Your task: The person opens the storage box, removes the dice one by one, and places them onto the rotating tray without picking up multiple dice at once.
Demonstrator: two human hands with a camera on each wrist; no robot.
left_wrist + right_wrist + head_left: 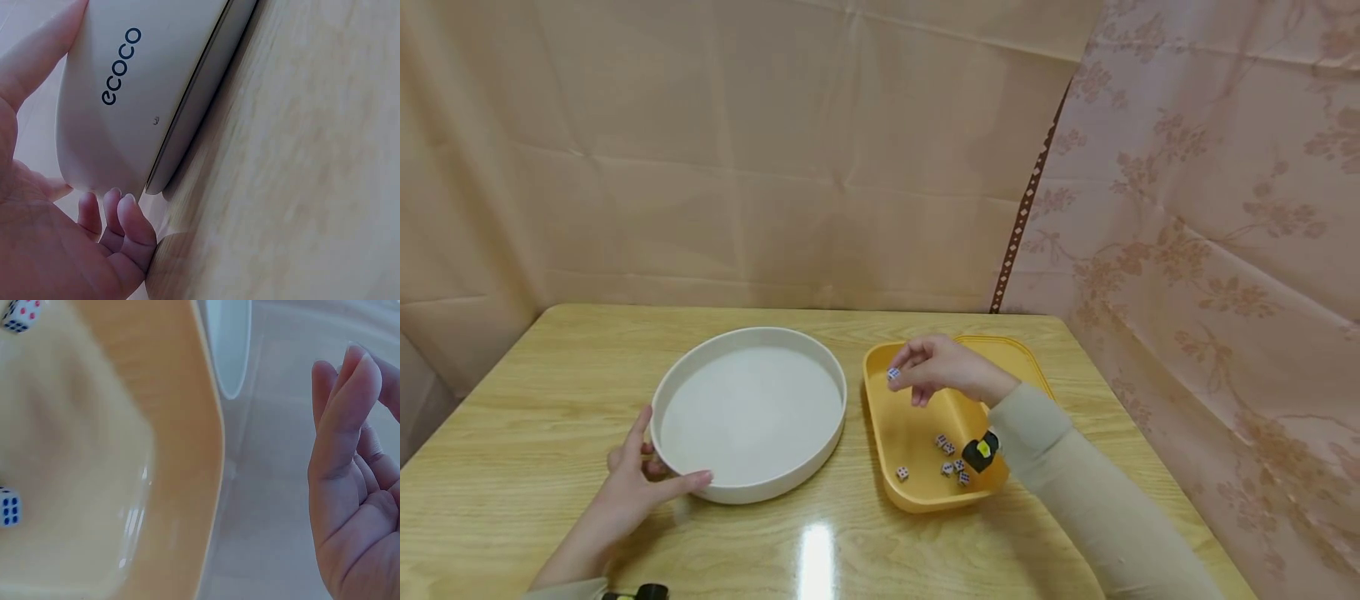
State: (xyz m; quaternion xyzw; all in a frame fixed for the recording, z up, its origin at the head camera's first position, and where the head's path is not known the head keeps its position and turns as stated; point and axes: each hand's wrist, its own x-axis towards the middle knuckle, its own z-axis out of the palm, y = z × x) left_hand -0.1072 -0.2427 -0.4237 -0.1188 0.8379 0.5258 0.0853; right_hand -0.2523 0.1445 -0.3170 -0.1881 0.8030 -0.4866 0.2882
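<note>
A round white tray (pixel 752 408) lies on the left part of the table. My left hand (pixel 632 483) holds its near left side, thumb at the rim and the other fingers against the outer wall. The left wrist view shows "ecoco" printed on the tray's wall (pixel 125 125), with curled fingertips (pixel 128 206) touching its lower edge. Above the far left part of a yellow box (pixel 898 433), my right hand (pixel 943 367) pinches a white die (pixel 893 374) between thumb and fingers. The right wrist view shows the right hand (pixel 356 469), but the die is hidden there. Several dice (pixel 949 448) lie in the box.
Behind the box's far right side lies another flat yellow piece, perhaps a lid (pixel 1011 358). The wooden table (pixel 512 417) ends at a beige curtain (pixel 775 167) at the back and a flowered curtain (pixel 1210 250) on the right.
</note>
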